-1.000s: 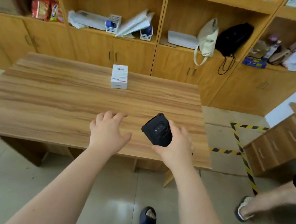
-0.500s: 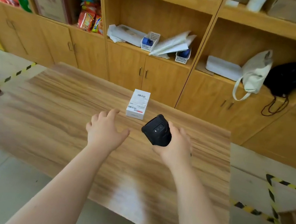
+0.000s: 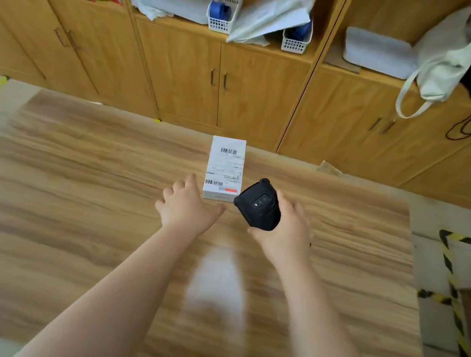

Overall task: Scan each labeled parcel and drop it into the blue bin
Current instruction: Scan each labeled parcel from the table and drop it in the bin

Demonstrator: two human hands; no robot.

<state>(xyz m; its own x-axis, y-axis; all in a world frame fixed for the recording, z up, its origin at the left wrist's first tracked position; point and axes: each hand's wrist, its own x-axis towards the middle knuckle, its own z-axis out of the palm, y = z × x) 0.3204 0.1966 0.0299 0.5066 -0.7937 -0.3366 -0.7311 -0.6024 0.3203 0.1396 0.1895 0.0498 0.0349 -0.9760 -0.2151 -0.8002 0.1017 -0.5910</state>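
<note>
Parcel (image 3: 225, 169): white rectangular box, shipping label face-up, one barcode near the far end and another near the near end; lies flat on the wooden table (image 3: 68, 213), toward its far edge, in front of the cabinets (image 3: 182, 77); long axis runs straight away from the person, short near face turned toward the hands.

Left hand (image 3: 187, 211): palm down above the table, fingers loosely spread, nothing in it; fingertips just beside the parcel's near left corner; contact cannot be told from this view.

Right hand (image 3: 284, 229): fingers wrapped round a black handheld scanner (image 3: 259, 205), its head tipped forward and left toward the parcel; the scanner's outline overlaps the box's near right corner in view; whether it touches or hangs above is unclear.

Key relation: parcel sits directly ahead of and between the two hands, slightly to the left-hand side; both hands about equally near, the left one free.

Judgement: step in hand is the approach to scan; label is already upward, so the scanner likely needs only aiming at a barcode, the near one being closest; the free left hand is placed to take the box by its long sides afterwards.

Blue bin not in view; drop not yet done.
</note>
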